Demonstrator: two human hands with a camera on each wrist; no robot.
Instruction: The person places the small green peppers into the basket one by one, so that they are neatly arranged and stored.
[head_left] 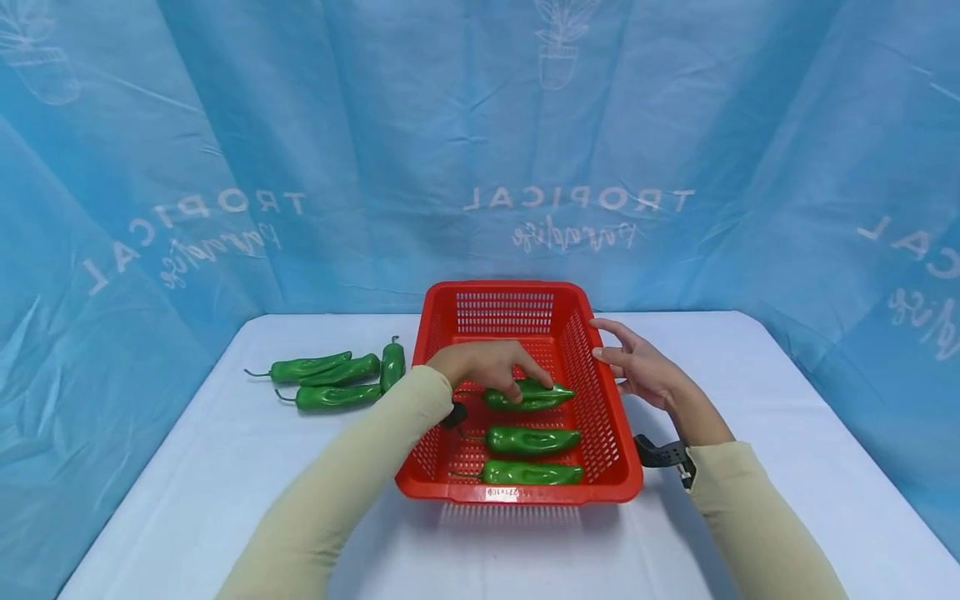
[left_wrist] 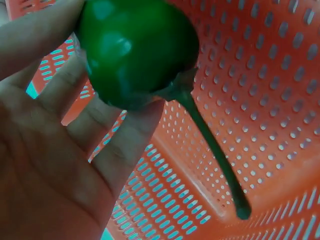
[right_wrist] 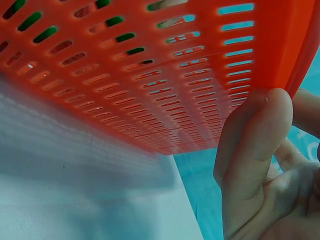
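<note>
My left hand (head_left: 491, 367) reaches into the red plastic basket (head_left: 427, 333) and holds a green chili pepper (head_left: 528, 395), thumb on one side and fingers on the other. In the left wrist view, this pepper (left_wrist: 140, 50) shows its rounded stem end, the long stem (left_wrist: 217, 150) pointing down and away from the palm. Two more green peppers, a middle one (head_left: 532, 440) and a front one (head_left: 531, 473), lie side by side in the basket. At the basket's right side, my right hand (head_left: 645, 371) grips the rim (right_wrist: 295, 45), its thumb against the outer wall.
Several green peppers (head_left: 337, 397) lie in a group on the white table (head_left: 300, 467), left of the basket. Behind the table hangs a blue printed curtain (head_left: 375, 167), which also runs along both sides. A black wrist strap (head_left: 663, 454) is on the right wrist.
</note>
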